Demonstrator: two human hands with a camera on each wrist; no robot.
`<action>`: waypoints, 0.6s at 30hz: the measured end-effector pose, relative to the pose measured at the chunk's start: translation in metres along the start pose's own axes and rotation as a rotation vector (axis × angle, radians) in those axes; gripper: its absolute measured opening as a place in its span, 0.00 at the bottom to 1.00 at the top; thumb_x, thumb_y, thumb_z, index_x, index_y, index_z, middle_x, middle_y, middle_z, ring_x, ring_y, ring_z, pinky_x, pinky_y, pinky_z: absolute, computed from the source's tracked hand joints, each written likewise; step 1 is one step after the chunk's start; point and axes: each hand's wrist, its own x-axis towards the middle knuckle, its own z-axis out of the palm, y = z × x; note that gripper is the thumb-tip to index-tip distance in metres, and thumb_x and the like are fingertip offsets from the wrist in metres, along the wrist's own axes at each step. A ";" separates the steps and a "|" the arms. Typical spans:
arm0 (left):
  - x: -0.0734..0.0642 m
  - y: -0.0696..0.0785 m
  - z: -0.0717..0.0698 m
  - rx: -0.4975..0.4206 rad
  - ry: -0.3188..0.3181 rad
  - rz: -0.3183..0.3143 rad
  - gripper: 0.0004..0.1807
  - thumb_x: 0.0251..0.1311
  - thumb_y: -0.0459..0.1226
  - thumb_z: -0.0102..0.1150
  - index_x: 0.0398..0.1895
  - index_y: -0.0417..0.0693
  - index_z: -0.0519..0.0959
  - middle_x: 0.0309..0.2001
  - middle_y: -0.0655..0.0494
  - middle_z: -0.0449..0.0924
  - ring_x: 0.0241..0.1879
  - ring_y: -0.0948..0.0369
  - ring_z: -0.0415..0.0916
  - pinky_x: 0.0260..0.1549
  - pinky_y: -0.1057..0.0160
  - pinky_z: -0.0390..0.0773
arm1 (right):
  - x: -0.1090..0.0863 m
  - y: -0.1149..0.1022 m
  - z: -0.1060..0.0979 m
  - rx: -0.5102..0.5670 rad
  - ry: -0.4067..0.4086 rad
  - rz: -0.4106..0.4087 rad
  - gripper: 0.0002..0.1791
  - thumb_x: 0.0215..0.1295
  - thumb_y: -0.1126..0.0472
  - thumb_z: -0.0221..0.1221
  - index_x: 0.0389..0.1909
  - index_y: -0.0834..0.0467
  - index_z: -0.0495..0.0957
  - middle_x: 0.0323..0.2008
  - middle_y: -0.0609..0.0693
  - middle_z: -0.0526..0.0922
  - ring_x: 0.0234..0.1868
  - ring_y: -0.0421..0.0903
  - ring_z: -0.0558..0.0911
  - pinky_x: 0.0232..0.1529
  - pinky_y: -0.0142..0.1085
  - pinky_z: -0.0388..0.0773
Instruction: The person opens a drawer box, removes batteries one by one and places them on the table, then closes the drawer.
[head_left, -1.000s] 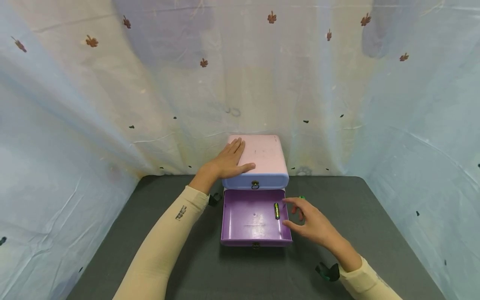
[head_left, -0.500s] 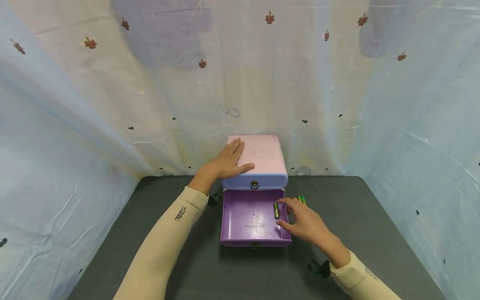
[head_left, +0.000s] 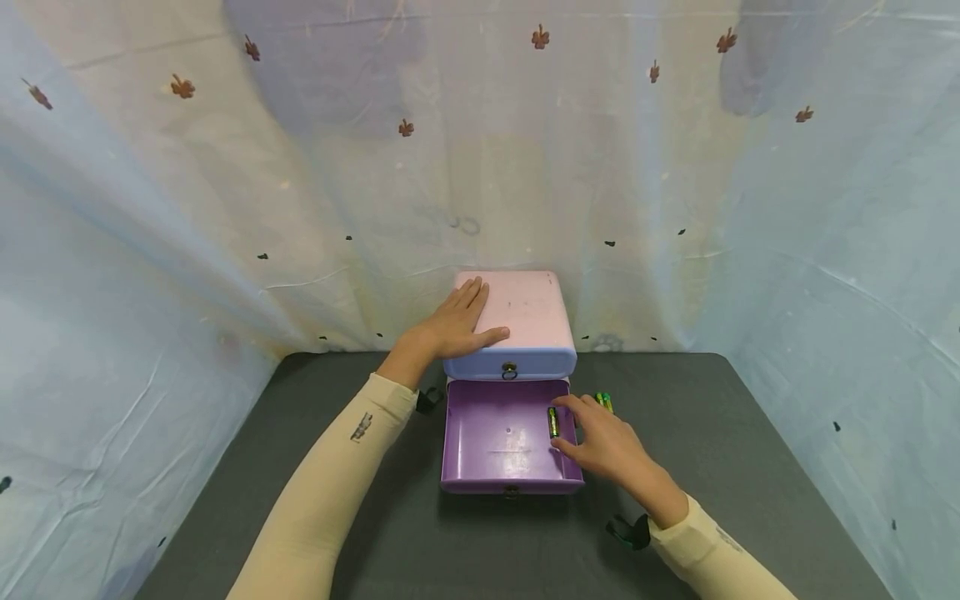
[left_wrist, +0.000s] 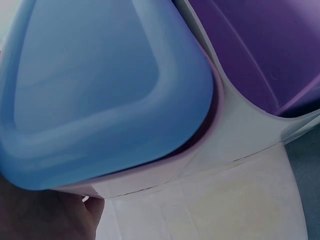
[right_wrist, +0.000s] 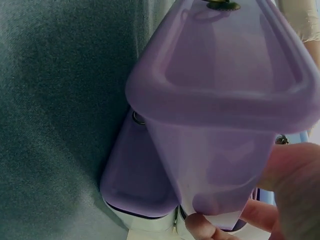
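Note:
A small drawer cabinet (head_left: 525, 312) with a pink top stands on the dark table. My left hand (head_left: 446, 329) lies flat on its top left side, fingers spread. The blue upper drawer (head_left: 480, 363) is closed; below it a purple drawer (head_left: 487, 454) is pulled out. A green-and-black battery (head_left: 553, 422) lies near that drawer's right side. My right hand (head_left: 607, 442) reaches over the right wall, thumb and index finger spread at the battery's two ends; contact cannot be told. In the right wrist view, its fingers (right_wrist: 200, 226) straddle the drawer's side wall.
Green batteries (head_left: 604, 402) lie on the table just right of the cabinet, partly behind my right hand. Another purple drawer (right_wrist: 140, 175) shows closed beneath the pulled-out one. A pale patterned curtain (head_left: 495, 167) hangs behind and at both sides of the table.
My right hand has moved left over the drawer wall, bringing thumb and index finger to the battery and uncovering more of the green batteries behind it. My left hand has stayed put.

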 end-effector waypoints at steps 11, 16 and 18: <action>-0.001 0.001 -0.001 -0.008 0.000 0.001 0.56 0.78 0.67 0.41 0.88 0.38 0.33 0.88 0.43 0.26 0.87 0.52 0.24 0.85 0.53 0.30 | 0.005 -0.004 0.003 -0.018 -0.023 0.052 0.32 0.61 0.52 0.78 0.66 0.51 0.80 0.41 0.48 0.78 0.36 0.44 0.75 0.25 0.40 0.73; 0.000 0.000 -0.001 -0.004 -0.003 0.004 0.56 0.78 0.66 0.41 0.87 0.37 0.33 0.88 0.42 0.26 0.87 0.51 0.24 0.85 0.53 0.30 | 0.007 -0.005 0.005 -0.027 -0.026 0.065 0.32 0.60 0.53 0.78 0.66 0.51 0.81 0.42 0.49 0.80 0.36 0.45 0.74 0.25 0.40 0.73; 0.000 0.000 -0.001 -0.003 -0.003 0.005 0.56 0.78 0.66 0.42 0.87 0.37 0.33 0.88 0.42 0.26 0.87 0.51 0.24 0.85 0.53 0.30 | 0.008 -0.005 0.005 -0.025 -0.028 0.067 0.32 0.60 0.53 0.78 0.65 0.51 0.81 0.43 0.49 0.80 0.35 0.45 0.74 0.25 0.40 0.73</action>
